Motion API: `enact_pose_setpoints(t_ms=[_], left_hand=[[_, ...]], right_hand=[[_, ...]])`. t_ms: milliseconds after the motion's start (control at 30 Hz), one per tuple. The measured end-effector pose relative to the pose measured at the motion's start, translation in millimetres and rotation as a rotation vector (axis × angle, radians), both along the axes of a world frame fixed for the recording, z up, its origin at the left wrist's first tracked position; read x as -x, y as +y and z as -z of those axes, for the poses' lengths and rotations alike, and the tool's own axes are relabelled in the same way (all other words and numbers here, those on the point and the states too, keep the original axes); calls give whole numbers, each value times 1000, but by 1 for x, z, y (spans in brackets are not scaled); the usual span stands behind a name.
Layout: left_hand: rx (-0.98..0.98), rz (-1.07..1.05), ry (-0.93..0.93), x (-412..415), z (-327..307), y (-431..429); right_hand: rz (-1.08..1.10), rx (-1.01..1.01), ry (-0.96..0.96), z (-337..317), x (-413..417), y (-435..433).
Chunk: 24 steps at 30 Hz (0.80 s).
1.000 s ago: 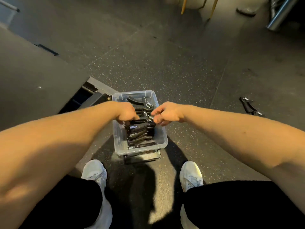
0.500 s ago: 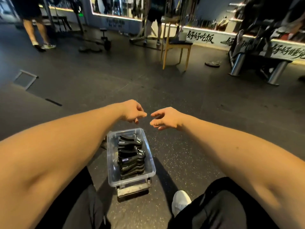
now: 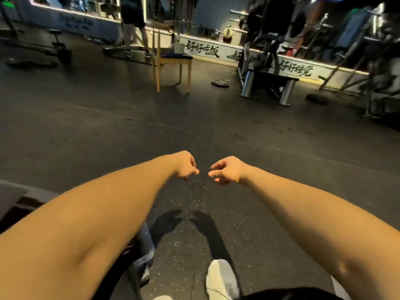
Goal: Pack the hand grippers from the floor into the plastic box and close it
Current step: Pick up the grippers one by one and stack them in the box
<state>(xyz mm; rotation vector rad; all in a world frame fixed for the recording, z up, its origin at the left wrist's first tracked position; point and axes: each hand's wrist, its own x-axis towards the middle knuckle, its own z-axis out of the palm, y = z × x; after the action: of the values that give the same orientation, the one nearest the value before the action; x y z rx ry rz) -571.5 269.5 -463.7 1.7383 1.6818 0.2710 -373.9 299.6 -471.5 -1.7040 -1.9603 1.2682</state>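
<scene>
My left hand (image 3: 185,166) and my right hand (image 3: 226,171) hang side by side in the air over the dark speckled floor, a small gap between their fingertips. Both hold nothing; the fingers are loosely curled and apart. Only a sliver of the clear plastic box (image 3: 145,243) shows at the lower left, mostly hidden behind my left forearm. The hand grippers inside it are out of sight, and the loose hand gripper seen earlier on the floor is outside the view.
A wooden chair (image 3: 173,61) stands ahead on the floor. A weight plate (image 3: 220,83) lies beyond it, next to a bench machine (image 3: 268,83). A person's legs (image 3: 134,33) stand at the back wall. My white shoe (image 3: 220,280) is below.
My hands have let go of the hand grippers and lifted out of the box. The view has tilted up, so the box has slid down behind my left arm.
</scene>
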Motion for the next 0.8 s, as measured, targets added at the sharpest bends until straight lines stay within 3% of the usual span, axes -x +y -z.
enact_pose_setpoints(t_ms=[133, 433, 633, 800], left_hand=[[28, 18, 18, -56, 54, 62], [57, 8, 48, -202, 247, 225], [109, 50, 43, -277, 316, 278], [96, 77, 78, -326, 345, 318]], right_hand=[[171, 35, -3, 67, -61, 45], [476, 119, 25, 275, -189, 154], [581, 144, 12, 328, -242, 210], [629, 32, -112, 349, -270, 271]])
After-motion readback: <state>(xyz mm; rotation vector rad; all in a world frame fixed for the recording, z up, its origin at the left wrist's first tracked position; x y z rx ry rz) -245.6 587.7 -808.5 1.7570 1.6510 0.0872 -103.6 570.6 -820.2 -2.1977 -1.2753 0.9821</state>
